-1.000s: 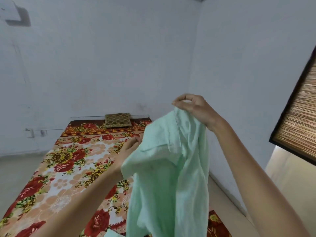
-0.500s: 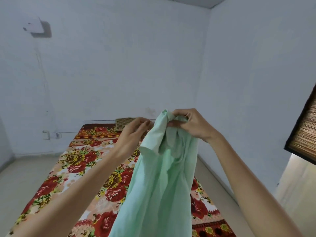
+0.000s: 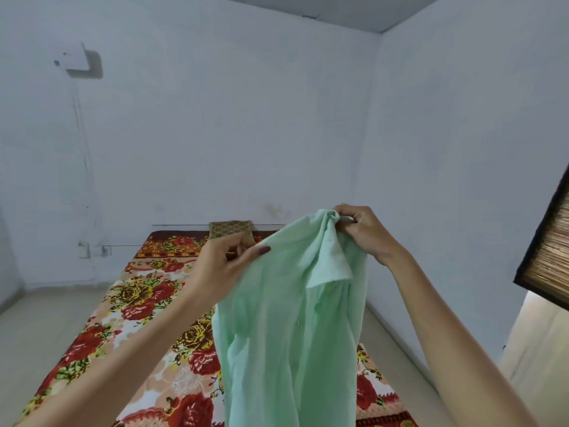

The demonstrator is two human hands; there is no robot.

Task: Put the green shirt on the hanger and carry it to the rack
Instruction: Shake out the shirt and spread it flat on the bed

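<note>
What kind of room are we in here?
Probably a plain home bedroom: a low bed with a red floral sheet, a small green-gold patterned pillow at its head, and a woven bamboo blind at the right. The left hand and right hand hold a pale green shirt.

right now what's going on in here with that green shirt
A person is holding the green shirt up in the air in front of a bed with a floral cover. The right hand pinches the bunched top of the fabric, and the left hand grips the shirt's edge a little lower. The rest of the shirt hangs loose. No hanger or rack is in view, so the shirt is not yet hung.
</note>
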